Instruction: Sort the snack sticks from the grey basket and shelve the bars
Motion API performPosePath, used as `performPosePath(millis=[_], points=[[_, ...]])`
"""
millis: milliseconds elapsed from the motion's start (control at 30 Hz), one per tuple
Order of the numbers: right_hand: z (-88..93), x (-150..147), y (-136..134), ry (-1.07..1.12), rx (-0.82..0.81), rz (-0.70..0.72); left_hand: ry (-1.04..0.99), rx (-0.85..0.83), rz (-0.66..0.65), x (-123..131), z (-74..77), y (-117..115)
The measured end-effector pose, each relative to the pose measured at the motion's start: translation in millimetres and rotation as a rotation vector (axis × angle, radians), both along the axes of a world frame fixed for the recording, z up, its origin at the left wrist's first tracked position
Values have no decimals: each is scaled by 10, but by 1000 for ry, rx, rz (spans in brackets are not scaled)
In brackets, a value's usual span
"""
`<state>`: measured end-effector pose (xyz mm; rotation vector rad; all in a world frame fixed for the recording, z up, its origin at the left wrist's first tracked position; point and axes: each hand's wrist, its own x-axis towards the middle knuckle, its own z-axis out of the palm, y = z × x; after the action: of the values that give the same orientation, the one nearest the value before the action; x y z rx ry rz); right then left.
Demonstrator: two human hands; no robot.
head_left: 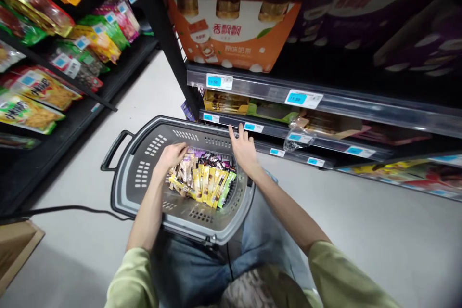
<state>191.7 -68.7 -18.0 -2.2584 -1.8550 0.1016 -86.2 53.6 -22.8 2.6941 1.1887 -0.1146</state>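
Note:
A grey shopping basket (pixel 132 173) with slotted walls sits in front of my knees, its black handle out to the left. Inside lie many slim stick packets (pixel 207 180) in yellow, beige, green, black and purple. My left hand (pixel 173 155) reaches over the basket, fingers bent together at the edge of the purple packets; its fingertips are partly hidden, so what they grip cannot be made out. At the basket's right far rim is my right hand (pixel 244 150), fingers stretched out and apart toward the lower shelf, with nothing seen in it.
Ahead, a black shelf (pixel 252 84) carries an orange milk tea carton (pixel 234 38) and dark purple cartons. Below it stand open boxes of sticks (pixel 225 102). Snack bags (pixel 38 89) fill the left rack. A cardboard box (pixel 18 250) lies lower left, near a black strap (pixel 72 209).

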Motion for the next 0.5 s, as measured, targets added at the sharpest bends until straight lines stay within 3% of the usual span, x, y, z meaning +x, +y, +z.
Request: performPosePath(millis=[200,500], points=[[31,30,16,33,24,194,59,-85,96,-118,36,-66],[81,30,1,-44,-56,245,291,-287,236,-274,422,-616]])
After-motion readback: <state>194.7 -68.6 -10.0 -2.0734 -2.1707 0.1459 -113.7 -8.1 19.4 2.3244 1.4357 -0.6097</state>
